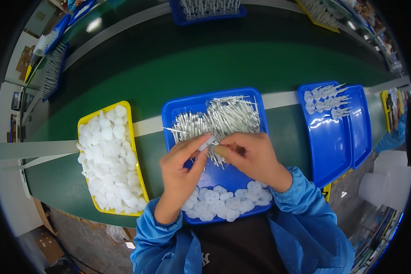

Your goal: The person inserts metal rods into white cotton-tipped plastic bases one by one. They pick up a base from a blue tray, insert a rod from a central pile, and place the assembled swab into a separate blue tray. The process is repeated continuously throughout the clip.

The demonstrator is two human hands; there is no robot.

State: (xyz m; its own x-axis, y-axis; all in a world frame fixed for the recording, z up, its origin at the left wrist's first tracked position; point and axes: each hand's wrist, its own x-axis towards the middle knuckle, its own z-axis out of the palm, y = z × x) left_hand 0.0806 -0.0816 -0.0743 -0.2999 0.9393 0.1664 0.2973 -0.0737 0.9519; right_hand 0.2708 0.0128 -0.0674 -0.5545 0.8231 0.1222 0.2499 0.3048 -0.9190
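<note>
Over the middle blue tray (166, 112) my two hands meet. My left hand (180, 162) is closed, pinching a small white plastic disc (206, 143) seen nearly edge-on. Against that disc, my right hand (255, 153) is closed in a pinch on what looks like a thin rod, mostly hidden by the fingers. A beige cover wraps one of its fingertips. Beneath and beyond my hands lie many thin silvery-white rods (233, 114), heaped in the tray's far part. Loose translucent white discs (221, 203) are piled along its near edge.
A yellow tray (132, 150) heaped with white discs stands at left. At right, overlapping blue trays (326, 146) hold upright disc-and-rod pieces (326, 98) at the far end. Beyond the rail, a green surface (260, 50) carries another blue tray (208, 20) of rods.
</note>
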